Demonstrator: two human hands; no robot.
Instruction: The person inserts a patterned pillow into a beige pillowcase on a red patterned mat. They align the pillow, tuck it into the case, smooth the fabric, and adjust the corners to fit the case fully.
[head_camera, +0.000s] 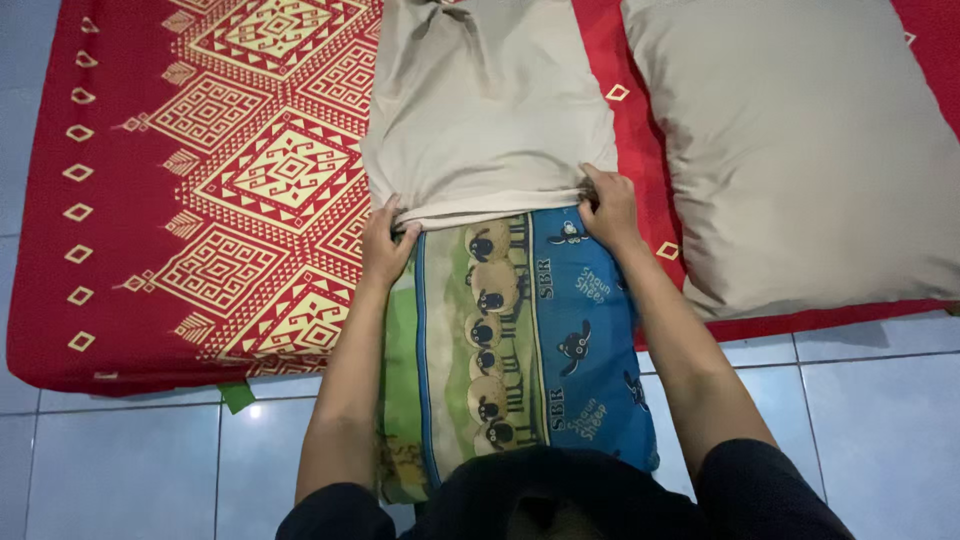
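Observation:
A long pillow (520, 340) printed in blue and green with cartoon sheep lies lengthwise from my lap onto a red patterned mattress (200, 200). A beige pillowcase (490, 110) covers its far half, and the case's open hem runs across the pillow's middle. My left hand (385, 240) pinches the hem at the pillow's left side. My right hand (610, 210) pinches the hem at the right side. Both thumbs are tucked under the cloth edge.
A large beige pillow (810, 150) lies on the mattress to the right, close to my right forearm. The mattress sits on pale blue floor tiles (130, 460). A small green scrap (237, 396) sticks out under the mattress edge.

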